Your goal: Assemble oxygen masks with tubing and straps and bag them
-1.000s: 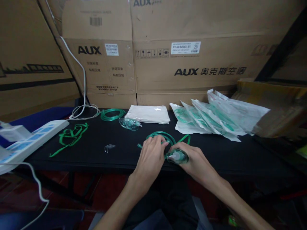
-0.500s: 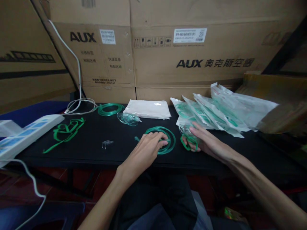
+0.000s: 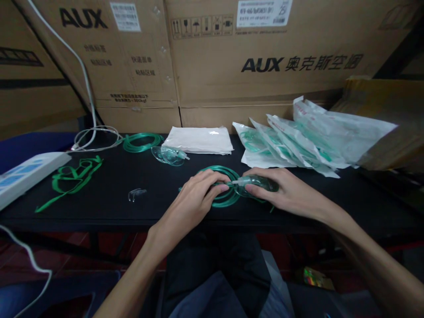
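Note:
My left hand (image 3: 202, 193) pinches the end of a coiled green tube (image 3: 228, 201) lying on the black table. My right hand (image 3: 281, 187) is wrapped round a clear oxygen mask (image 3: 254, 180). The mask's pale connector points left and meets the tube's end by my left fingertips; whether it is pushed in, I cannot tell. Part of a green strap shows below my right hand. Left of my hands lie a small clear plastic clip-like piece (image 3: 136, 193) and loose green elastic straps (image 3: 74, 177).
Behind stand a second mask (image 3: 168, 155), another green tube coil (image 3: 142, 142) and a stack of white bags (image 3: 198, 140). Several packed pouches (image 3: 294, 137) lean at the right rear. A white power strip (image 3: 33, 174) lies left; large cardboard boxes (image 3: 212, 84) wall off the back.
My right hand has moved left and turned, bringing the mask's connector to the tube end. My left hand stays at the coil. The camera view has tipped down slightly.

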`<state>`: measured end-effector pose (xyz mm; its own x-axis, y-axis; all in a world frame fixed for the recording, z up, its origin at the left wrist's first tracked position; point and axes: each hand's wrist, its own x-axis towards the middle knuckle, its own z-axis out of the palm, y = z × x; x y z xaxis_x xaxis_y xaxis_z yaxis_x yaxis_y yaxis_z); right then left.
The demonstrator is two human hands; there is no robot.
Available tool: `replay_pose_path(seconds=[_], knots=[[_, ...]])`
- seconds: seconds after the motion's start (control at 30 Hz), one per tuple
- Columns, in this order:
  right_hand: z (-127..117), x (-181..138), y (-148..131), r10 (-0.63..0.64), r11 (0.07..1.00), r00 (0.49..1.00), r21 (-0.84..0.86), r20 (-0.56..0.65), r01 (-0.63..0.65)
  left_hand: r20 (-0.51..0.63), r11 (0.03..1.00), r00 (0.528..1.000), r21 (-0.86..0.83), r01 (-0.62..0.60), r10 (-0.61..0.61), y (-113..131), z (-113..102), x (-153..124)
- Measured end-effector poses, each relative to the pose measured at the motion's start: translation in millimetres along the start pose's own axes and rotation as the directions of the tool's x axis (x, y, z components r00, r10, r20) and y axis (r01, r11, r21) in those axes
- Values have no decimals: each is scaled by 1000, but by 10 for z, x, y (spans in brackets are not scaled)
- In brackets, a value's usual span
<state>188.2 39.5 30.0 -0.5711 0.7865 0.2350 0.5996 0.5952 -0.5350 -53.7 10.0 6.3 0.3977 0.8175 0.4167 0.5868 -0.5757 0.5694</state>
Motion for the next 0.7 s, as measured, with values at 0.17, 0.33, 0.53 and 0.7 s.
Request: replay_pose_path(seconds=[0.17,0.33,0.53,0.7], knots=[[46,-5,-44,-72,992,995,-107,-63,65,-14,1000,1000,26,3,-2,-26,15,-12],[148,-55,-111,-116,960,988,-265,-98,86,-22,998,999,53,29,-28,-25,25,-21],[169,-39,-145,-161,963,982,-232,-94,136,-28,999,1000,42,14,-12,-25,6,-7],[125,38,-112,-170,977,983,-145,-72,158,-32,1000,999,20,0,1,-27,-16,2]])
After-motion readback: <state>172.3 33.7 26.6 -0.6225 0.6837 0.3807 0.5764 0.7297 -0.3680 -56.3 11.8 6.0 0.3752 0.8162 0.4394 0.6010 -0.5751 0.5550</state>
